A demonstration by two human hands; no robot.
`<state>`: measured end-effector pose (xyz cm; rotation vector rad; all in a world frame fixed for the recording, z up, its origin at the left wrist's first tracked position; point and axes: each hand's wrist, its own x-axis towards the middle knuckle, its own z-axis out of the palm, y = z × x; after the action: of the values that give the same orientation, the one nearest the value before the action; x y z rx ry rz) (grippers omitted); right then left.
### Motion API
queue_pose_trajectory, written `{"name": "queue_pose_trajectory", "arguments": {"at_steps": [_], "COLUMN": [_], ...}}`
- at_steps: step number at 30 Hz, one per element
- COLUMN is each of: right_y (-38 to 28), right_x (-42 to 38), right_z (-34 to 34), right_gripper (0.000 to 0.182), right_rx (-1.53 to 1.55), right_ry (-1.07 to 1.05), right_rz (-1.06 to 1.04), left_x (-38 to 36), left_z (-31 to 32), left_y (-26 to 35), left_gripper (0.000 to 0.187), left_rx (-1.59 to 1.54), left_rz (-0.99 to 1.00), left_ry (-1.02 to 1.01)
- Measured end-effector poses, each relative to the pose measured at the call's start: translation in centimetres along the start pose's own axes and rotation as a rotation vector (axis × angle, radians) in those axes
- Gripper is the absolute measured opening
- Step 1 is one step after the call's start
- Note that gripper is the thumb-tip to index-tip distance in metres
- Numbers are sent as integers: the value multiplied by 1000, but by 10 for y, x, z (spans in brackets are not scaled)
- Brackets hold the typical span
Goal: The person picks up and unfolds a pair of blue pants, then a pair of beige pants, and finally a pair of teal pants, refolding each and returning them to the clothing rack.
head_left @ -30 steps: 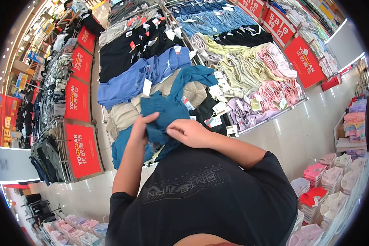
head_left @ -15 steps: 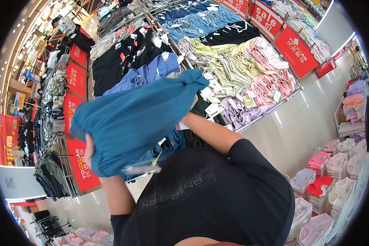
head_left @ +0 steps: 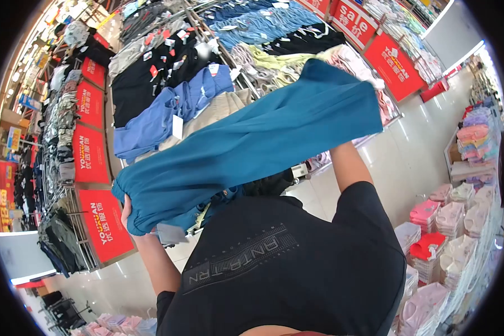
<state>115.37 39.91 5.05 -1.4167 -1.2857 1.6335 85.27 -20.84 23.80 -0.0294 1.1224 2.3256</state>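
A pair of teal trousers (head_left: 246,131) with a gathered elastic waist stretches across the view above the table, its leg end spread toward the upper right. My left hand (head_left: 127,214) grips the waistband at the lower left, fingers partly behind the cloth. A pale tag (head_left: 171,233) hangs below that end. My right forearm (head_left: 350,165) reaches up under the leg end; the cloth covers my right hand, so its fingers do not show.
Beneath the trousers is a display table with blue-violet trousers (head_left: 168,109), black trousers (head_left: 137,92), denim (head_left: 269,28) and pastel garments. Red signs (head_left: 395,64) line its far right edge. Folded clothes stacks (head_left: 451,218) stand at right, racks (head_left: 61,123) at left.
The teal trousers have been drawn out longer, their leg end moving right and unfolding. My right arm has swung outward to the right, while my left hand stays at the waistband.
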Motion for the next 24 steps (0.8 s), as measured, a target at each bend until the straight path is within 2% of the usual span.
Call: {"name": "queue_pose_trajectory", "arguments": {"at_steps": [2, 5, 6, 8, 11, 14, 15, 18, 19, 22, 24], "right_y": [55, 136, 109, 107, 83, 24, 33, 47, 62, 81, 40], "right_x": [12, 16, -28, -44, -68, -130, -136, -154, -145, -110, -115], "right_z": [-14, -23, -21, -28, -27, -6, -2, 12, 13, 7, 13], "right_gripper": [56, 57, 61, 72, 73, 75, 78, 77, 65, 52, 43], "right_rx": [96, 290, 482, 465, -33, -669, -723, -943, -974, -1126, -1148], "right_ry": [-11, -90, -69, -87, -168, -302, -337, -367, -340, -459, -465], "right_rz": [147, 299, 479, 454, 184, -288, -475, -656, -627, -566, -492], "left_x": [11, 20, 19, 14, 10, 10, 10, 11, 9, 13, 6], "left_z": [-23, -55, -57, -61, -55, -55, -55, -55, -53, -81, -103], "left_y": [-7, -13, -11, -9, -5, 0, 0, 1, 0, 3, 16], "left_gripper": [59, 60, 61, 62, 62, 61, 61, 61, 60, 56, 54], "left_rx": [-62, 10, 40, 97, 124, 132, 165, 251, 274, 364, 406], "left_rz": [-163, -282, -286, -298, -279, -279, -263, -222, -216, -204, -191], "left_ry": [-58, -60, -39, 5, 8, 22, 8, -14, -5, 24, 54]}}
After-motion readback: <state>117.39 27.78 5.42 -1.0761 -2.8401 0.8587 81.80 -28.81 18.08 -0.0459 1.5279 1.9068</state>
